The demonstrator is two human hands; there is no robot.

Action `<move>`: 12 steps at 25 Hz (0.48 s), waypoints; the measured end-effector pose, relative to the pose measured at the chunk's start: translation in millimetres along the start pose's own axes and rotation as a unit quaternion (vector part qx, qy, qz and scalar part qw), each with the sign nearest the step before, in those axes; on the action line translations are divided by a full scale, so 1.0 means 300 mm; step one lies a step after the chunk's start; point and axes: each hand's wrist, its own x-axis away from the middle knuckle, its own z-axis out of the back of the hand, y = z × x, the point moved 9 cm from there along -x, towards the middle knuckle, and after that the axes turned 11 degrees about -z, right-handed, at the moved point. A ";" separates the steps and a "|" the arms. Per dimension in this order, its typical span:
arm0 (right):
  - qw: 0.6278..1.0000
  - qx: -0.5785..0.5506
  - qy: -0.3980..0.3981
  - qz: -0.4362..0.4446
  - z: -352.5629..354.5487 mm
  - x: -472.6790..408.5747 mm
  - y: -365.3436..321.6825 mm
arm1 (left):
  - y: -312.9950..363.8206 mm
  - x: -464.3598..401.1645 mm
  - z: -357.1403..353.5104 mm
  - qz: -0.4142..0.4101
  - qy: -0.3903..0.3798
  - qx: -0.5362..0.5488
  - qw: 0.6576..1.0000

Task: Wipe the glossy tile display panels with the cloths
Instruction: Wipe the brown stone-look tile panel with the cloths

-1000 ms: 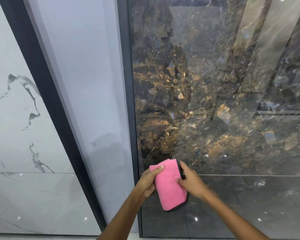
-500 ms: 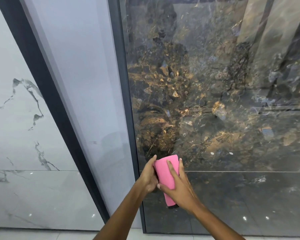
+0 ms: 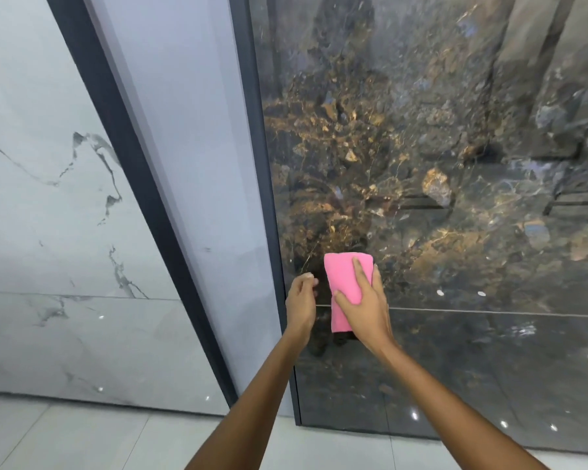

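Head view, read from near to far. Nearest me, at 6 o'clock, both forearms rise from the bottom edge over the pale floor point(image 3: 82, 435). My left hand point(image 3: 301, 301) hangs just beside the cloth without touching it; its grip is loosely curled, thumb and fingertip close together, pinching nothing that I can make out. My right hand point(image 3: 365, 307) lies flat on the pink cloth point(image 3: 345, 283), its grip spread, straight fingers pressing the fabric against the dark gold-veined panel point(image 3: 421, 164). The cloth is folded into a narrow pad standing just right of the panel's left frame, at about 6 o'clock of the panel face, straddling the horizontal tile joint point(image 3: 489, 312). Its long axis runs nearly vertical, from 12 to 6 o'clock with a slight lean; the short upper edge points to 12 o'clock, and the lower end shows a dark backing under the heel of my hand. Farther off, at 10 o'clock, stand a plain pale grey panel point(image 3: 184, 164) and, beyond a dark frame strip point(image 3: 123, 147), a white marbled panel point(image 3: 31, 232). Progress, as I judge it: the cloth is placed on the lower left of the dark panel, and no streaks or dust tell wiped from unwiped area; the wide face toward 12 and 3 o'clock appears still to be covered.
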 end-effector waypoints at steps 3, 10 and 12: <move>0.998 -0.032 0.044 0.015 0.087 -0.045 -0.118 | 0.229 -0.061 0.038 -0.099 0.038 -0.054 0.993; 0.955 -0.021 0.237 0.174 0.355 -0.175 -0.589 | 0.862 -0.296 0.127 -0.365 0.134 -0.153 0.908; 0.930 0.003 0.301 0.213 0.451 -0.227 -0.748 | 1.067 -0.371 0.136 -0.438 0.137 -0.185 0.869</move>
